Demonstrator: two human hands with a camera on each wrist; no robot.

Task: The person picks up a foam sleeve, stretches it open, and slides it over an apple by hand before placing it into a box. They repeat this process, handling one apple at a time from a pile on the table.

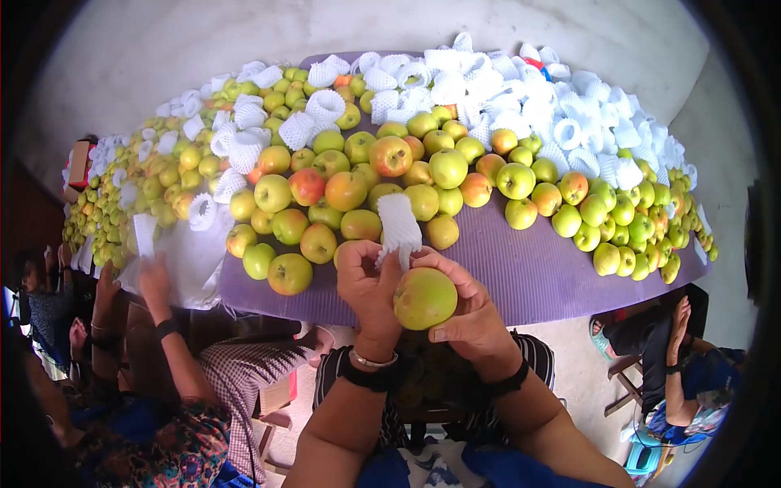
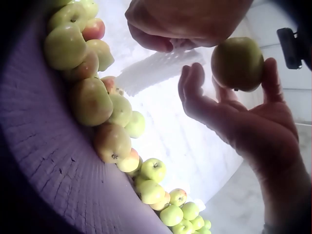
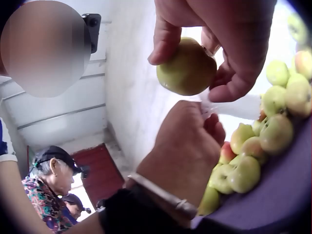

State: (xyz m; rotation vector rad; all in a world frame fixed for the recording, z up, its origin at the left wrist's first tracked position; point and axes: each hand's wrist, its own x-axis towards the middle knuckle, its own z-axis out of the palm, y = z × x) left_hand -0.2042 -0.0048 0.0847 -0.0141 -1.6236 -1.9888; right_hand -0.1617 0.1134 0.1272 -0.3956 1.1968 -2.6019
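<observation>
A firm, smooth green apple (image 1: pixel 424 298), likely bruisable, is cupped in the right hand (image 1: pixel 468 313) above the counter (image 1: pixel 521 272) edge, while a soft foam net sleeve (image 1: pixel 399 229) is pinched by the left hand (image 1: pixel 368 289).

The apple (image 1: pixel 424 298) between the hands is yellow-green with a faint reddish blush, and the foam net sleeve (image 1: pixel 399 227) above it is white with an open mesh pattern. The heaped apples (image 1: pixel 382 175) range from pale green through yellow to orange-red. They lie on a purple ribbed mat (image 1: pixel 521 272). More white mesh sleeves (image 1: pixel 521 102) are piled at the far side. A neighbour's garment (image 1: pixel 236 370) is checked brown and white.
</observation>
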